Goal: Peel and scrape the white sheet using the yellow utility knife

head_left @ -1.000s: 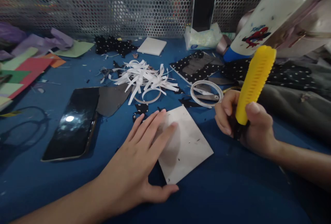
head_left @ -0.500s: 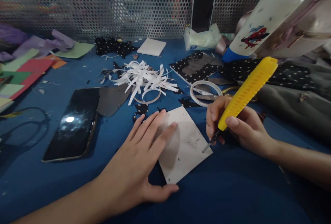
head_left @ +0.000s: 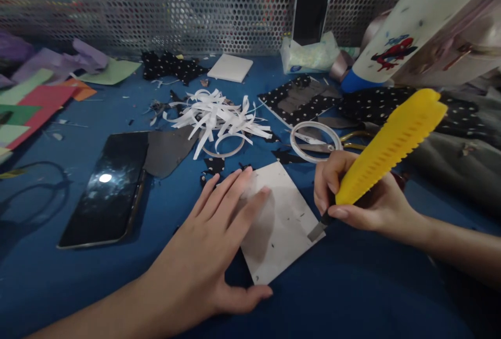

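Note:
A white square card (head_left: 289, 224) lies on the blue table, with small dark specks on it. My left hand (head_left: 211, 229) rests over its left part, fingers stretched out and thumb spread at the near corner. In my right hand (head_left: 364, 198) is a yellow craft knife (head_left: 391, 145), gripped like a pen with its handle slanting up to the right. The knife's metal blade meets the card at its right corner. Whether the blade cuts in or only touches, I cannot tell.
White paper strips (head_left: 219, 114) are heaped behind the card, near a tape ring (head_left: 316, 125) and gold-handled scissors (head_left: 354, 138). A smartphone (head_left: 105, 187) lies at left. Black dotted fabric (head_left: 289, 98), a bottle (head_left: 418, 25) and a propped phone (head_left: 313, 2) stand or lie farther back.
The craft knife has turned in my right hand, so its blade shows broader and its handle leans farther right. My left hand stays on the card. The view has shifted slightly.

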The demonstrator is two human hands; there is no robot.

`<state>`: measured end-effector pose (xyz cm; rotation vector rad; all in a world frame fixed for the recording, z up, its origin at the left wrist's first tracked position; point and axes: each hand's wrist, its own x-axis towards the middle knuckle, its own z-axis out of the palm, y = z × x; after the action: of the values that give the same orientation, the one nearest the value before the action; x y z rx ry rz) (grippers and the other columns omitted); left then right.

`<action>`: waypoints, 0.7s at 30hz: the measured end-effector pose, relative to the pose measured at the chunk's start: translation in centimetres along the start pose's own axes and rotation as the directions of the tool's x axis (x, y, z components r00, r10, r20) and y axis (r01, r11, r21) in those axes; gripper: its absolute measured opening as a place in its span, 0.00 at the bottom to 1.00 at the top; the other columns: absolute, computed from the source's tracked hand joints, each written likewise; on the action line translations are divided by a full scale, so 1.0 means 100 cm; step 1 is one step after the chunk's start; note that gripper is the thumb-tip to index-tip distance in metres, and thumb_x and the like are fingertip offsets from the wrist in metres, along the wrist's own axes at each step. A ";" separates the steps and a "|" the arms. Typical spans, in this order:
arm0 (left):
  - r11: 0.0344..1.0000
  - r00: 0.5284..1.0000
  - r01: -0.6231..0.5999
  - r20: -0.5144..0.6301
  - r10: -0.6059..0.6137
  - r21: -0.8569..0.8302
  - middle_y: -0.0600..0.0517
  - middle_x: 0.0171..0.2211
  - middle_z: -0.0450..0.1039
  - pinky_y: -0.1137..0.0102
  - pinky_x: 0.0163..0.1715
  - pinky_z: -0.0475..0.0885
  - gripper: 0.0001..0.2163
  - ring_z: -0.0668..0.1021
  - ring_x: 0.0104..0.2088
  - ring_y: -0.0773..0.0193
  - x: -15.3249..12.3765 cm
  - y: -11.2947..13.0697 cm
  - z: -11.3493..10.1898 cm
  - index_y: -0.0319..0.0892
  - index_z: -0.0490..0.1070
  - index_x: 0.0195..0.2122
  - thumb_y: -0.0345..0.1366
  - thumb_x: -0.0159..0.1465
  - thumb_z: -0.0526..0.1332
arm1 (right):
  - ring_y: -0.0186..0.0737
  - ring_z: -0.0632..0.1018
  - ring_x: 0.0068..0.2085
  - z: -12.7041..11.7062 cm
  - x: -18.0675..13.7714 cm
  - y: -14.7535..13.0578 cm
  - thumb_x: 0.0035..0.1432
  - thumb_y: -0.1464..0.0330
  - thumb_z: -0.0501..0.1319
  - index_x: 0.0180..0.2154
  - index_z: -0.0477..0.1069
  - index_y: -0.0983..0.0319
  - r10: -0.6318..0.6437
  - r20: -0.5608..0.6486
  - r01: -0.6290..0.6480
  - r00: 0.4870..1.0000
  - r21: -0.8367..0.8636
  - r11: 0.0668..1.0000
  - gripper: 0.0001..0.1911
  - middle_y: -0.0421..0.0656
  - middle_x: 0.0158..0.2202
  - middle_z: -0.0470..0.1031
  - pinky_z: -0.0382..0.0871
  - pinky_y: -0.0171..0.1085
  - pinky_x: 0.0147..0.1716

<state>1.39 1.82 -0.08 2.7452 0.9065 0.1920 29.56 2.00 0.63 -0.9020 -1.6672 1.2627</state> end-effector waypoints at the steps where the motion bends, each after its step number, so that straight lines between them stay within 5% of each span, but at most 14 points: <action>1: 1.000 1.000 0.003 -0.005 -0.003 -0.003 0.42 0.74 0.38 0.41 0.68 0.47 0.52 0.49 0.72 0.39 0.000 0.000 0.000 0.46 0.43 0.73 0.57 0.54 0.68 | 0.33 0.72 0.28 0.000 0.000 0.000 0.57 0.69 0.70 0.33 0.63 0.59 0.001 -0.004 -0.001 1.000 -0.011 1.000 0.14 0.38 0.29 0.69 0.67 0.33 0.26; 21: 0.999 0.999 0.037 -0.022 -0.038 -0.018 0.42 0.74 0.39 0.42 0.69 0.47 0.53 0.51 0.72 0.38 0.000 0.004 0.002 0.45 0.44 0.73 0.51 0.50 0.71 | 0.33 0.72 0.25 0.004 0.000 0.000 0.59 0.66 0.68 0.34 0.62 0.57 0.063 -0.096 -0.071 0.993 -0.081 0.994 0.13 0.37 0.28 0.69 0.66 0.34 0.21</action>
<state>1.70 1.49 -0.11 2.7127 0.9565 0.2226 29.16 1.90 0.57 -1.0594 -1.6384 1.1838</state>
